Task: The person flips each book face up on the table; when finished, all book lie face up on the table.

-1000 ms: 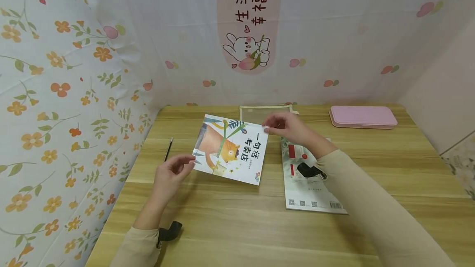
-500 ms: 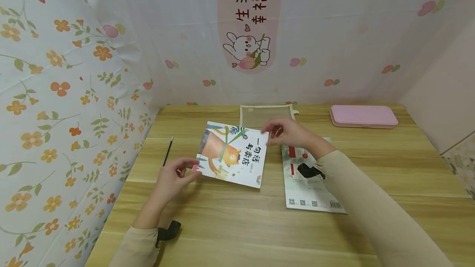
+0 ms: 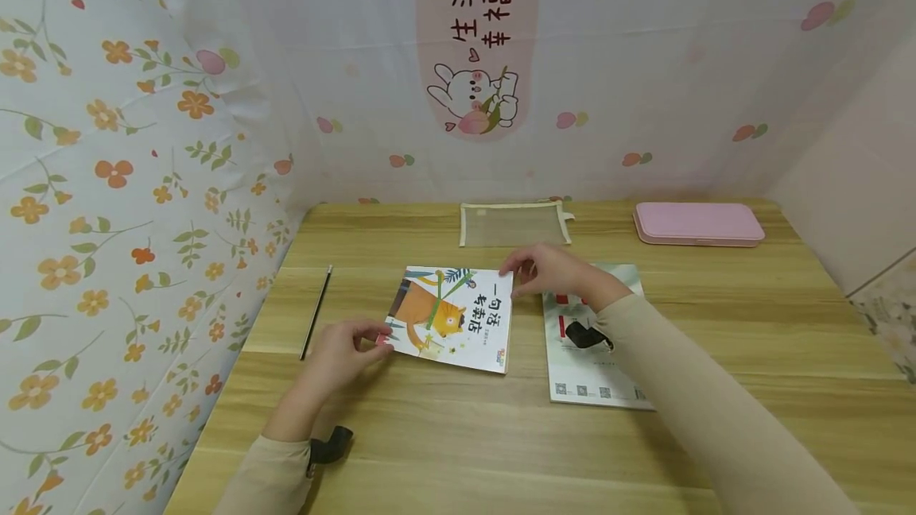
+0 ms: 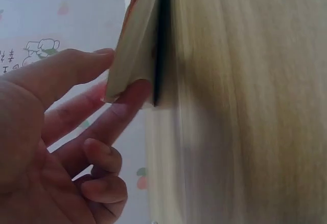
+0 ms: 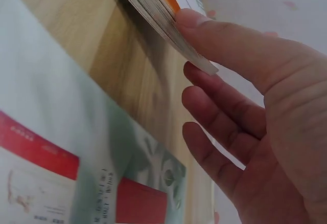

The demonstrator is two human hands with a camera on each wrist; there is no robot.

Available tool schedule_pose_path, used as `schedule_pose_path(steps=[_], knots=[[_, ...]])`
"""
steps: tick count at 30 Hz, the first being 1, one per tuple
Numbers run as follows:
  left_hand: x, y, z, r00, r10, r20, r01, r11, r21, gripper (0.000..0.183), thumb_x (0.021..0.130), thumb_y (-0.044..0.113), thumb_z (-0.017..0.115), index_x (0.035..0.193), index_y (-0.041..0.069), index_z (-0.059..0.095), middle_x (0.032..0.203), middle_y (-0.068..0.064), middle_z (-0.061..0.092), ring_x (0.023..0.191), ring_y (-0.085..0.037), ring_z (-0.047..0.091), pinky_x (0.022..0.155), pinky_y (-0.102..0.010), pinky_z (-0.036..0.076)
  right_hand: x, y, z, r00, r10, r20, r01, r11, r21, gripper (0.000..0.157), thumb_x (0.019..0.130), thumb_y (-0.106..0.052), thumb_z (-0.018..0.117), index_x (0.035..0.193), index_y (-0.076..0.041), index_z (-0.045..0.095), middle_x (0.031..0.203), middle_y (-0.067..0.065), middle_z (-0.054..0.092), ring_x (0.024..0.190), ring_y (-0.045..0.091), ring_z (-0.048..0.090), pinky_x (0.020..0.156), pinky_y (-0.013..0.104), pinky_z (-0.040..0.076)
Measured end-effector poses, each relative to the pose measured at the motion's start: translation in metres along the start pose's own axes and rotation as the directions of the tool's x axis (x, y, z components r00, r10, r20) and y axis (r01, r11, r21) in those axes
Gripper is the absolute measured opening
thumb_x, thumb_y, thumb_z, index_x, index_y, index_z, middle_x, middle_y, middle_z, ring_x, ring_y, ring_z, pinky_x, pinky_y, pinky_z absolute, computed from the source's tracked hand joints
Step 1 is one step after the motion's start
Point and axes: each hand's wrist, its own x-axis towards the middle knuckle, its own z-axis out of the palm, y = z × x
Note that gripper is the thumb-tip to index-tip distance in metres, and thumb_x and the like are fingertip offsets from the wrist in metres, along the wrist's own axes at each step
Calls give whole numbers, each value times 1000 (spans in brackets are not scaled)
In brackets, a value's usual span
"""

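A square picture book (image 3: 444, 316) with an orange cat on its white cover lies between the two hands in the head view. My left hand (image 3: 343, 352) pinches its lower left corner; the left wrist view shows thumb and fingers on either side of the page block (image 4: 135, 40). At the upper right corner, my right hand (image 3: 547, 272) pinches the book. In the right wrist view the thumb lies on the cover and a finger sits under the page edges (image 5: 168, 35). Beneath the right forearm lies a larger pale green book (image 3: 583, 368) with red patches, partly hidden.
Behind the picture book lies a see-through mesh pouch (image 3: 511, 225) with a cream border. A pink pencil case (image 3: 699, 223) sits at the back right. Left of the book is a dark pencil (image 3: 316, 311). Patterned cloth (image 3: 608, 102) hangs along the wooden table's (image 3: 458, 451) back edge.
Both hands have lowered the picture book toward the tabletop and slightly nearer the person. The mesh pouch and the pencil, partly covered before, now show in full.
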Motion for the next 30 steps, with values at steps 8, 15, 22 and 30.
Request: schedule_pose_path(steps=[8, 15, 22, 30], knots=[[-1, -1, 1, 1000, -12, 24, 11, 1000, 14, 18, 88, 23, 83, 105, 19, 81, 87, 5, 76, 66, -10, 52, 59, -25, 40, 3, 4, 11, 999, 33, -8, -33, 999, -25, 37, 80, -19, 90, 114, -17, 76, 112, -2, 73, 98, 23, 65, 88, 38, 56], [-1, 0, 1, 1000, -2, 27, 0, 996, 92, 16, 88, 24, 82, 103, 21, 83, 88, 5, 77, 80, -12, 62, 68, -30, 45, 5, 7, 18, 999, 34, -17, -36, 995, -95, 37, 82, -25, 90, 115, -20, 76, 116, -3, 73, 99, 21, 63, 89, 38, 54], [1, -1, 5, 999, 7, 34, -13, 987, 160, 17, 86, 26, 85, 102, 24, 84, 85, 7, 76, 89, -15, 64, 82, -38, 49, 6, 8, 19, 999, 39, -19, -41, 990, -134, 37, 82, -27, 89, 116, -21, 76, 116, -4, 72, 97, 20, 62, 88, 36, 53], [5, 2, 4, 998, -1, 57, -10, 981, 194, 13, 85, 24, 85, 98, 26, 84, 82, 9, 75, 87, -14, 58, 79, -36, 46, 5, 4, 16, 999, 47, -24, -51, 986, -161, 36, 82, -26, 89, 115, -21, 76, 114, -3, 71, 93, 20, 60, 83, 34, 50]])
